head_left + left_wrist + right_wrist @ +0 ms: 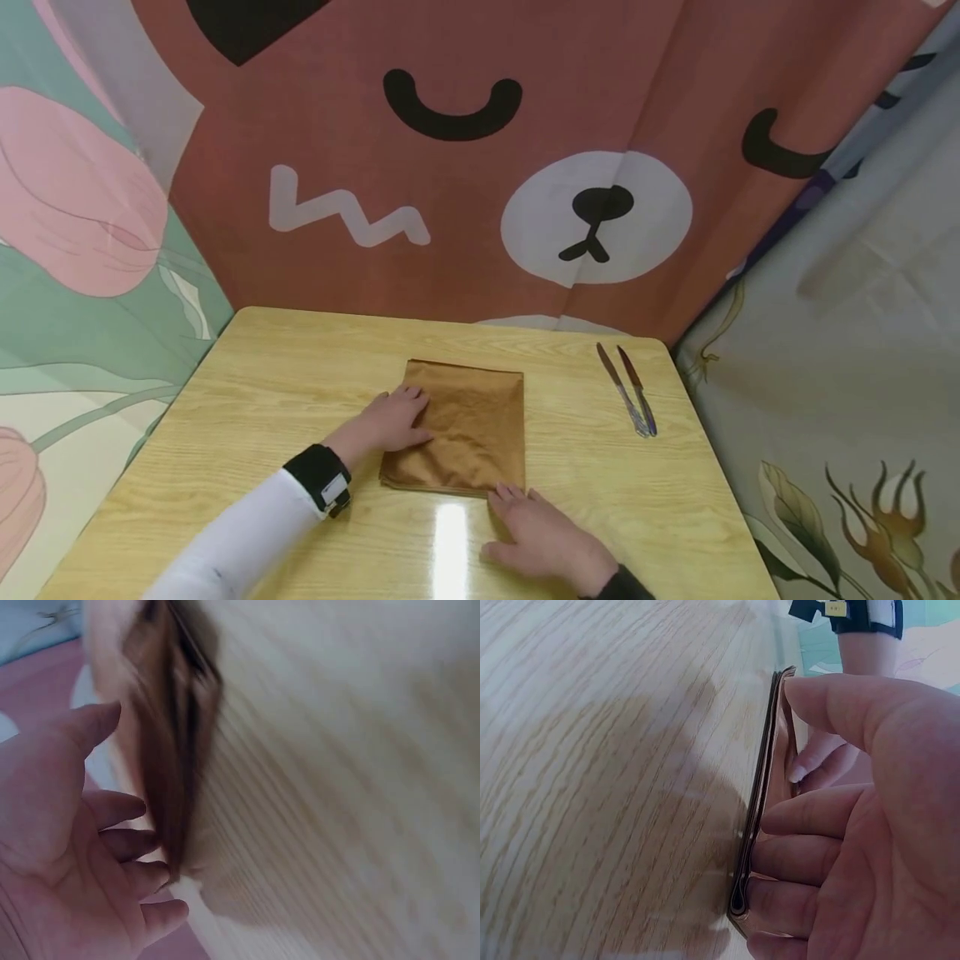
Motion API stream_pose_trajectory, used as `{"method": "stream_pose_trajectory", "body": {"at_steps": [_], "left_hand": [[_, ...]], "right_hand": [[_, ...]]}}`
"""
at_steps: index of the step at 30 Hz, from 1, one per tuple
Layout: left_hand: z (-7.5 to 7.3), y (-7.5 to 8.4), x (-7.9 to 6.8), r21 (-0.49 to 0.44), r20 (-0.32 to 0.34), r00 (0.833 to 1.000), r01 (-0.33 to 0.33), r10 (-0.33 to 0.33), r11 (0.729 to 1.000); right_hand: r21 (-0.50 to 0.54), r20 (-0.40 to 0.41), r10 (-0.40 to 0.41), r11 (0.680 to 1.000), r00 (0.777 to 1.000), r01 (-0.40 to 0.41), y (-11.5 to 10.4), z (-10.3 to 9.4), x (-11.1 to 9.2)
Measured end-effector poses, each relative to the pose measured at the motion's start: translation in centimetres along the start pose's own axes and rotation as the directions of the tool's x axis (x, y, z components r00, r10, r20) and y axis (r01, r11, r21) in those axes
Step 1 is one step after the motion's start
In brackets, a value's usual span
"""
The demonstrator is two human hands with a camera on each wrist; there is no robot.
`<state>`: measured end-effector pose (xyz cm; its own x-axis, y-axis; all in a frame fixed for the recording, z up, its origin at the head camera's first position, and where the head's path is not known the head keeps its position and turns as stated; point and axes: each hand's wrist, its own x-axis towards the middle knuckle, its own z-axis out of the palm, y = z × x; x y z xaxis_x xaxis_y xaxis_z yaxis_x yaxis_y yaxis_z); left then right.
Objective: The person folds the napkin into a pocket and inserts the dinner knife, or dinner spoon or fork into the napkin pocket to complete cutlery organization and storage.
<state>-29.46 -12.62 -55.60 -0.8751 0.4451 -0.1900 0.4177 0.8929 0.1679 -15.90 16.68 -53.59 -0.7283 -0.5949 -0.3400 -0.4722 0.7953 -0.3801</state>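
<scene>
A brown, satin-like cloth [480, 425], folded into a square, lies flat in the middle of the wooden table. Its stacked layers [759, 802] show along the near edge in the right wrist view. My left hand [392, 421] rests its spread fingers on the cloth's left side. At the near right corner, the fingertips of my right hand [543, 535] touch the cloth's edge, with the thumb held apart. In the left wrist view the left fingers [127, 844] are only slightly bent beside the blurred cloth.
Two metal table knives [624, 390] lie side by side on the right of the table [300, 367]. Behind the table hangs a curtain [337, 275] printed with a bear's face. Patterned fabric [825, 375] borders the right side, and floral fabric [82, 333] the left.
</scene>
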Motion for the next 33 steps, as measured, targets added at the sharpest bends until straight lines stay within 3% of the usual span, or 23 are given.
{"method": "stream_pose_trajectory", "body": {"at_steps": [5, 14, 33], "left_hand": [[-0.4, -0.8, 1.2, 0.012, 0.049, 0.999, -0.009, 0.008, 1.0], [-1.0, -2.5, 3.2, 0.044, 0.029, 1.0, 0.0, -0.001, 0.999], [-1.4, -4.2, 3.2, -0.051, 0.011, 0.999, 0.039, -0.038, 0.998]], "right_hand": [[0.026, 0.003, 0.02, 0.999, 1.0, -0.02, 0.0, 0.1, 0.0], [0.064, -0.018, 0.024, 0.998, 1.0, -0.023, 0.3, 0.3, -0.1], [0.054, -0.047, 0.011, 0.998, 0.999, -0.009, 0.3, 0.6, -0.6]]}}
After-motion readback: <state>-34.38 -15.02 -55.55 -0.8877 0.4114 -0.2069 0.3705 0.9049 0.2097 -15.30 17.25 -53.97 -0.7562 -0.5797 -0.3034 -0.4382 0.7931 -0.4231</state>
